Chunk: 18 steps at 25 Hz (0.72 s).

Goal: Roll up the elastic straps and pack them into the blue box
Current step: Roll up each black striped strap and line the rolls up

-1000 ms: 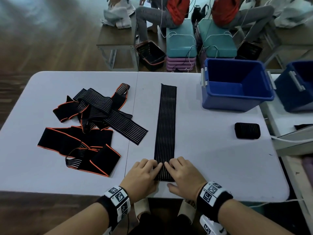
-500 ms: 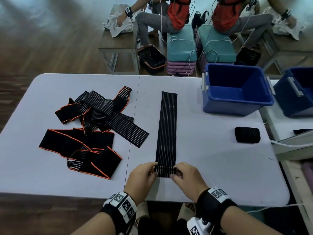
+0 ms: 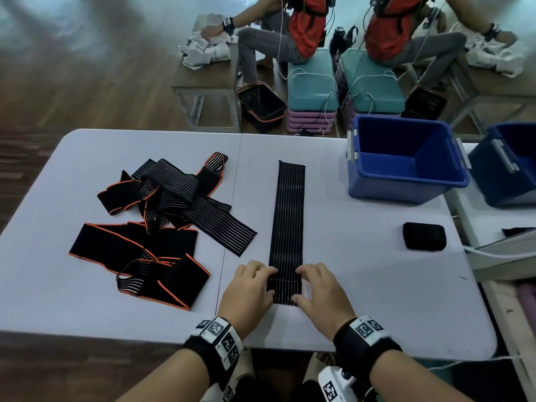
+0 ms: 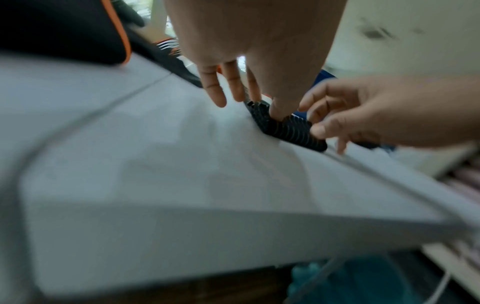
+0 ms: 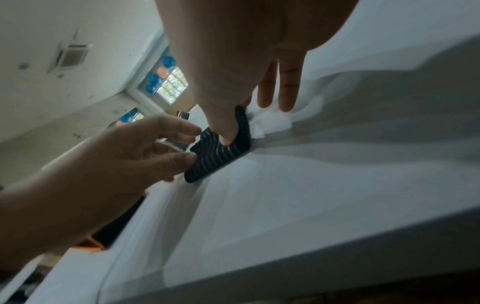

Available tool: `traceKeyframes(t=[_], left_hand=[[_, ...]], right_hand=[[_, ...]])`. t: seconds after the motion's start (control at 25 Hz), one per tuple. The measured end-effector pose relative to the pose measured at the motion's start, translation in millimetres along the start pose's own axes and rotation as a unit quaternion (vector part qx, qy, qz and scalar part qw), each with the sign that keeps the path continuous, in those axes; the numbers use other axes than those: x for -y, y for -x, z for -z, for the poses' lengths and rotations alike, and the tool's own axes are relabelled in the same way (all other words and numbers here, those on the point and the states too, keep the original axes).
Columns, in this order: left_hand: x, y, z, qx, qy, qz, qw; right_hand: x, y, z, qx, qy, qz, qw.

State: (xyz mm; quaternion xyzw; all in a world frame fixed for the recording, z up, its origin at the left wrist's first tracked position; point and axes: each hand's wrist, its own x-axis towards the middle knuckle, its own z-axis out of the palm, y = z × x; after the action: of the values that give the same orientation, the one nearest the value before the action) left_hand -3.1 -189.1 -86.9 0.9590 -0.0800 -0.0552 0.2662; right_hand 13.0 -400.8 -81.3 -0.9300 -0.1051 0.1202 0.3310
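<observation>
A long black strap with thin white stripes [image 3: 287,216] lies straight down the middle of the white table [image 3: 362,285]. Its near end [image 4: 288,129] is turned over into a short flat fold [image 5: 221,158]. My left hand [image 3: 261,281] holds the fold's left side, thumb at the near edge and fingers over the top. At the fold's right side, my right hand [image 3: 307,282] holds it the same way. The blue box [image 3: 406,161] stands open and empty at the far right of the table. One rolled black strap [image 3: 424,236] lies in front of it.
A loose pile of black straps [image 3: 162,216], some orange-edged, covers the table's left half. A second blue box [image 3: 510,166] sits on another surface at the right. Beyond the far edge are benches, a dark basket [image 3: 259,107] and two seated people.
My hands went from lying flat on the strap's near end to lifting it and turning it over away from me. The fold now lies on the strap.
</observation>
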Motion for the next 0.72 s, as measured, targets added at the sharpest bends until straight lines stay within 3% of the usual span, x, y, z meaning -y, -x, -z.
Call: traceKeyframes(t=[0.08,0.12,0.24,0.4,0.6,0.72], left_hand=[[2.1,-2.8,5.3,0.022,-0.076,-0.106,0.991],[3.1,-3.8,9.2,0.043,-0.093,-0.125,0.987],[6.5,-5.4,17.1,0.100,-0.113,-0.121,0.981],[4.4,0.4,21.6,0.096,-0.075,-0.119,0.985],[2.2,16.6,13.5,0.088,-0.052,-0.107,0.989],[-0.3,17.1,3.8,0.075,0.012,-0.043,0.996]], right_hand=[[1.1,-1.1,0.2,-0.006,0.058,0.060,0.996],[2.4,-0.7,0.3,-0.005,0.086,0.088,0.992],[2.0,4.1,1.4,0.001,0.133,0.144,0.981],[1.2,8.9,6.0,0.020,0.152,0.155,0.976],[-0.5,14.9,1.0,0.028,0.090,0.120,0.988],[-4.2,14.7,-2.3,0.037,0.032,0.079,0.996]])
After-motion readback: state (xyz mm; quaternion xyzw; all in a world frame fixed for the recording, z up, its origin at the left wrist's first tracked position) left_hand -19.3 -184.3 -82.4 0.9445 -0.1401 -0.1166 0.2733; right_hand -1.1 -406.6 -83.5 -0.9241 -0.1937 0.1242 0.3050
